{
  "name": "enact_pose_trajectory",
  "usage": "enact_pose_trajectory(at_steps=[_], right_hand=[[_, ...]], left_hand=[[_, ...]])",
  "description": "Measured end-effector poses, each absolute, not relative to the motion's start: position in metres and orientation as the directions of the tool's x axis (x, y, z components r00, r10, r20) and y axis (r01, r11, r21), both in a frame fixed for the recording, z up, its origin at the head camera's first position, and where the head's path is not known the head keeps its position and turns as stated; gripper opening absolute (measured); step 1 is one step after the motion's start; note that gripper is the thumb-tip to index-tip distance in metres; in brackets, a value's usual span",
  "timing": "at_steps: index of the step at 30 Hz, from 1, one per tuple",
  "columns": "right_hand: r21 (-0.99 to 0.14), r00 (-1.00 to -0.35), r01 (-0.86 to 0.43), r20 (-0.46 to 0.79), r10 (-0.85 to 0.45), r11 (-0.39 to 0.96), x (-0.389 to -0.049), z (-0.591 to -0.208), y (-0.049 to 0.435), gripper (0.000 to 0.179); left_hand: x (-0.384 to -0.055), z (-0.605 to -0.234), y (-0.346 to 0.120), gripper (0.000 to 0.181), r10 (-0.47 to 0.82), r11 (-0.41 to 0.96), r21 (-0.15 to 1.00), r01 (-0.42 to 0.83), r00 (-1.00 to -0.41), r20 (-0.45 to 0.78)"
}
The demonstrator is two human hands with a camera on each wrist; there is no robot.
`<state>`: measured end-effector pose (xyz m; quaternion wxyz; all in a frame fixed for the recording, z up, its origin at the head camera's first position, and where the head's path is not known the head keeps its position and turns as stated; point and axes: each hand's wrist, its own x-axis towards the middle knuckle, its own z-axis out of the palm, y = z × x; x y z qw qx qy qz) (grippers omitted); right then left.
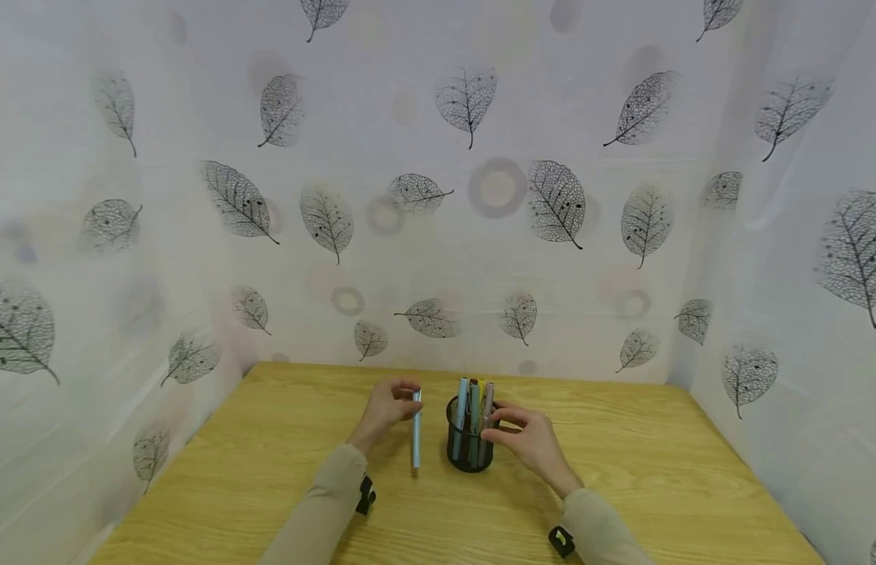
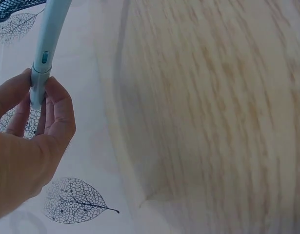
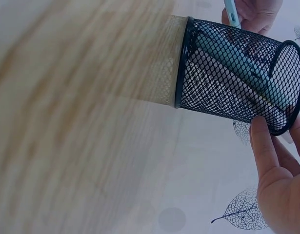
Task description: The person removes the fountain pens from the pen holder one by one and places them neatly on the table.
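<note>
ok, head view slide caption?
Left hand pinches a light-blue pen; right hand grips the black mesh pen cup beside it.

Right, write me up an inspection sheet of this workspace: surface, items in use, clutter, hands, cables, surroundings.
Surface: wood-grain table.
Items in use: light-blue pen, near vertical, beside a black mesh holder; the holder stands upright on the table with several pens in it.
Clutter: nothing seen.
Hands: left hand pinches the light-blue pen near its upper end; right hand holds the holder near its rim.
Cables: nothing seen.
Surroundings: pale leaf-printed sheeting behind the table and at both sides.
</note>
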<state>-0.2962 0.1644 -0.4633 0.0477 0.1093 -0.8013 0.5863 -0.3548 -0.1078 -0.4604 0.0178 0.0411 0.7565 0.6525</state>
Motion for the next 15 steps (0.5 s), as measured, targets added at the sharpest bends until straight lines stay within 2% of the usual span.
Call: enact_pose_trajectory(at_steps=[7,15], right_hand=[[-0.928,-0.971,-0.237,0.214,-0.110,0.287,-0.2963,-0.4637,0.1637,0.023],[-0.930,-0.974,-0.224,0.201,-0.105,0.291,-0.2958,-0.4631,0.1632,0.024]], left_hand=[[-0.3549,-0.4626,-0.1101,0.035,0.128,0.207,0.977,0.054,-0.991,0.028],[-0.3555,-0.4658,-0.1121,0.036,0.190,0.220,0.975,0.010,-0.981,-0.033]])
